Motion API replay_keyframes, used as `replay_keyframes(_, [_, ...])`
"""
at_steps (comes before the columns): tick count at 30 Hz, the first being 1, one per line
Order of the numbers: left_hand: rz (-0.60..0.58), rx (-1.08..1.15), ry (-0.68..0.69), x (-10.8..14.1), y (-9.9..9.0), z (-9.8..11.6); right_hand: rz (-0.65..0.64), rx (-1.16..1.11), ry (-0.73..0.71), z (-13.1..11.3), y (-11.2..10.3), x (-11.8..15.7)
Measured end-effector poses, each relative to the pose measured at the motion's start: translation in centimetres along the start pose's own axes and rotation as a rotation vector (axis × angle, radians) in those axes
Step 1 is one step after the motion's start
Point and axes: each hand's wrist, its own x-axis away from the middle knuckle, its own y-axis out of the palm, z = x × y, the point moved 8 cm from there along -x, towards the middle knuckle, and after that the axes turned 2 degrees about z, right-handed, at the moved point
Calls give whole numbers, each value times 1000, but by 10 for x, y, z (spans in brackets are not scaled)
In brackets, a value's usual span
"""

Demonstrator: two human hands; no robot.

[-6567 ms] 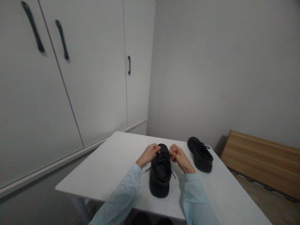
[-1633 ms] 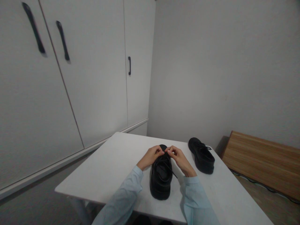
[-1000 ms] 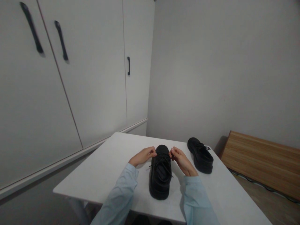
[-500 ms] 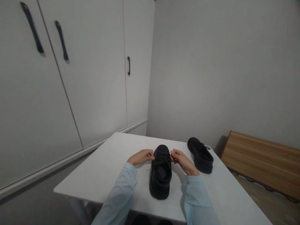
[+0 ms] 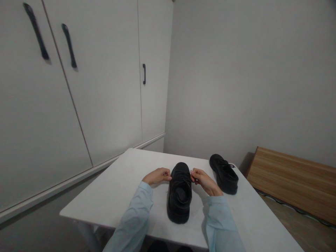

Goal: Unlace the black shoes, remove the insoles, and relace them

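Note:
A black lace-up shoe stands upright on the white table, its toe pointing away from me and its heel towards me. Dark laces cross its upper. My left hand is closed in a pinch at the left side of the laces. On the other side, my right hand pinches at the right end of the laces. The lace ends between my fingers are mostly hidden and hard to make out against the dark shoe.
A second black shoe lies near the table's far right corner. The white table stands beside white cabinets with black handles. To the right, a wood-grain panel leans by the grey wall.
Almost nothing differs. Both hands keep their pinch beside the shoe, and the slight shift to the left runs through the shoe and hands alike.

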Motion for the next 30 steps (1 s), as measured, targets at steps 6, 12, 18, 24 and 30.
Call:
replay_keyframes(6, [51, 21, -26, -1, -3, 3, 50, 2, -99, -19, 3, 4])
replay_keyframes(12, [37, 94, -51, -4, 0, 1, 71, 105, -232, -39, 7, 6])
replay_keyframes(18, [12, 130, -68, -5, 4, -4, 74, 604, -423, -59, 25, 16])
replay_keyframes(24, [11, 139, -72, -5, 5, -4, 106, 1211, -506, -67, 62, 24])
replay_keyframes(30, [-1, 173, -62, -6, 8, -4, 82, 1358, -545, -65, 74, 16])
